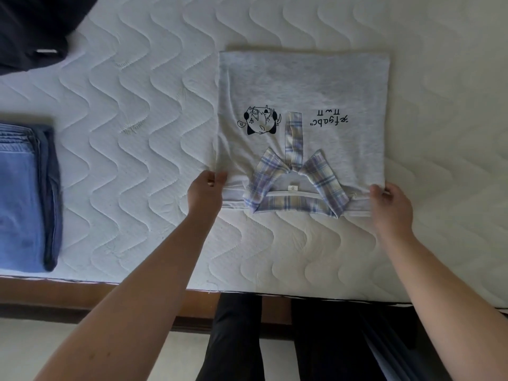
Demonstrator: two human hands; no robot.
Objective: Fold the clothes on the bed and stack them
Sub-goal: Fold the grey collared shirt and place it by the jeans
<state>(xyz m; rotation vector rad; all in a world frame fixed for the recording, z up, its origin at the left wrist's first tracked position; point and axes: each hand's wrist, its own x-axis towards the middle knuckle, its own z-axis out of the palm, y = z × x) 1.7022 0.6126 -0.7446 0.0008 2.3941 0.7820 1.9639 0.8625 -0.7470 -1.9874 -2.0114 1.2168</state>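
A light grey shirt (302, 86) with a plaid collar, a black cartoon print and black lettering lies flat on the white quilted mattress (143, 166). Its sides are folded in, and the collar end faces me. My left hand (204, 192) pinches the near left corner of the shirt. My right hand (390, 206) grips the near right corner. A folded blue garment (24, 196) lies on the mattress at the left edge of the view.
A dark garment (33, 31) lies at the far left corner. The wooden bed frame (82, 295) runs along the mattress's near edge. My legs in dark trousers (236, 339) stand against the frame.
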